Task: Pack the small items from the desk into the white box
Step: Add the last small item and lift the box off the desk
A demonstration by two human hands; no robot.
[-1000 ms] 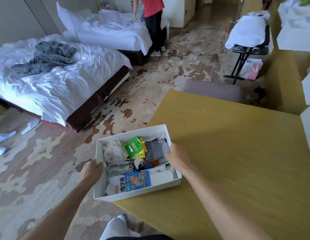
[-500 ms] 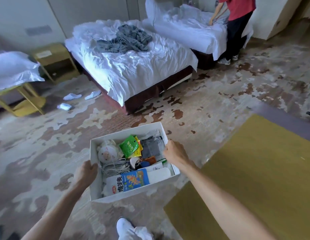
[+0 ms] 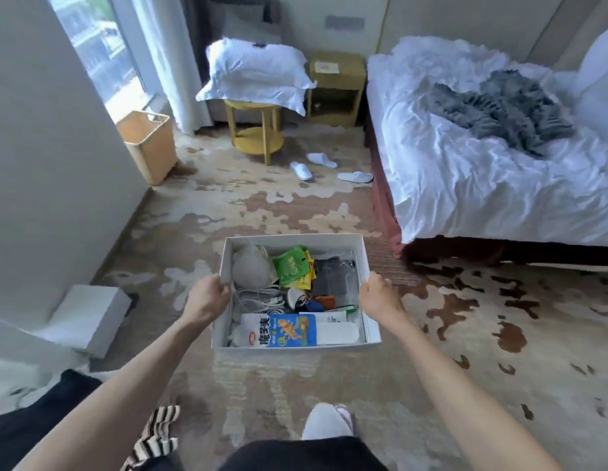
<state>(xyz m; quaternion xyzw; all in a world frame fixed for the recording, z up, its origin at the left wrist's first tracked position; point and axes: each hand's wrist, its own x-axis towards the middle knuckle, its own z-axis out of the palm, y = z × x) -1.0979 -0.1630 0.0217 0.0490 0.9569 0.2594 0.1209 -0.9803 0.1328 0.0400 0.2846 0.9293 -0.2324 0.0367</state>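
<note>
I carry the white box [image 3: 292, 238] in the air above the carpet, level, in front of me. My left hand [image 3: 207, 296] grips its left wall and my right hand [image 3: 377, 295] grips its right wall. Inside lie a white plush toy [image 3: 253, 266], a green packet [image 3: 290, 263], a grey folded cloth [image 3: 335, 277], a coil of white cable [image 3: 258, 299] and a white-and-blue snack pack [image 3: 289, 331] along the near wall. The desk is out of view.
A bed [image 3: 482, 171] with white sheets and a grey blanket stands at the right. Ahead are a yellow round side table [image 3: 255, 130] with pillows, a nightstand [image 3: 336, 86], slippers [image 3: 321, 166] on the carpet and a wooden bin [image 3: 148, 144]. A white lid [image 3: 88, 314] lies at the left.
I have turned left, away from the desk, with the box held in both hands. The desk has left the view; the window side of the room and the white lid have come in.
</note>
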